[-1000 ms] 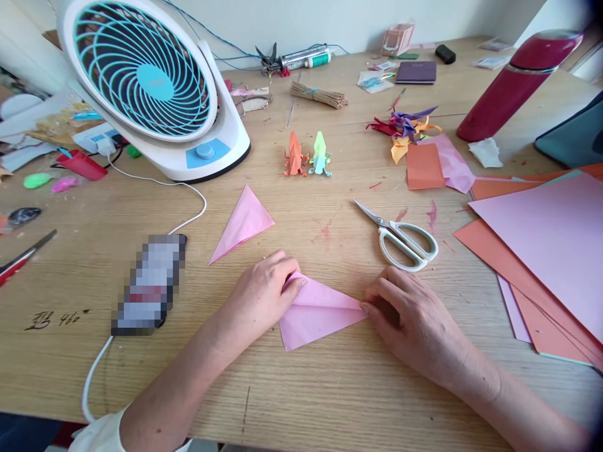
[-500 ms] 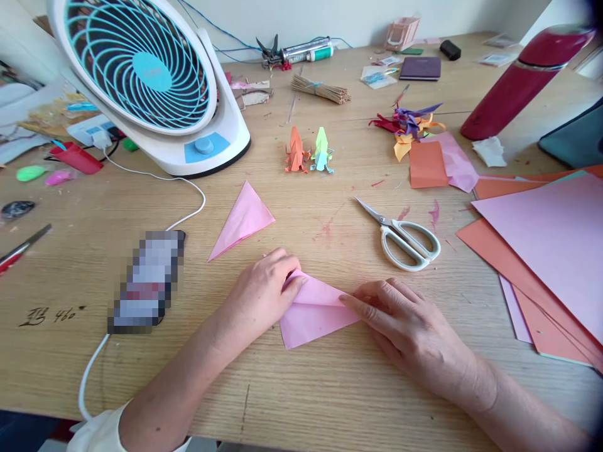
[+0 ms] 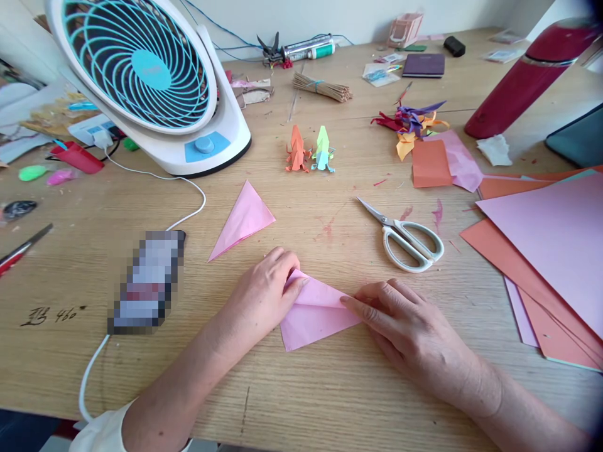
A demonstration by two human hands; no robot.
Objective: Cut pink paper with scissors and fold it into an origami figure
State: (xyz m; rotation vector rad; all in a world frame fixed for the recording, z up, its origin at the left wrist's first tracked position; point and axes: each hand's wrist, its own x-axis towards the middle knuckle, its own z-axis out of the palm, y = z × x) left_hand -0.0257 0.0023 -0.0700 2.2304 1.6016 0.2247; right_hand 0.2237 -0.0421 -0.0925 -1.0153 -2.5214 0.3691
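A folded pink paper [image 3: 313, 314] lies flat on the wooden table [image 3: 330, 389] in front of me. My left hand [image 3: 261, 295] rests on its upper left corner, fingers curled and pressing the paper down. My right hand [image 3: 405, 329] lies on the paper's right tip, its index finger stretched along the fold and pressing it. A second pink paper triangle [image 3: 242, 220] lies apart, up and left of my left hand. White-handled scissors [image 3: 407, 238] lie shut just above my right hand.
A white and teal desk fan [image 3: 146, 81] stands back left, its white cable [image 3: 141, 251] passing a phone [image 3: 148, 279]. Two small origami figures [image 3: 308, 150] stand mid-table. Pink and orange sheets [image 3: 546, 245] are stacked right, behind them a red bottle [image 3: 518, 81] and paper scraps [image 3: 409, 122].
My right hand has slid left along the fold, covering more of the paper's right tip. My left hand has stayed on the upper left corner.
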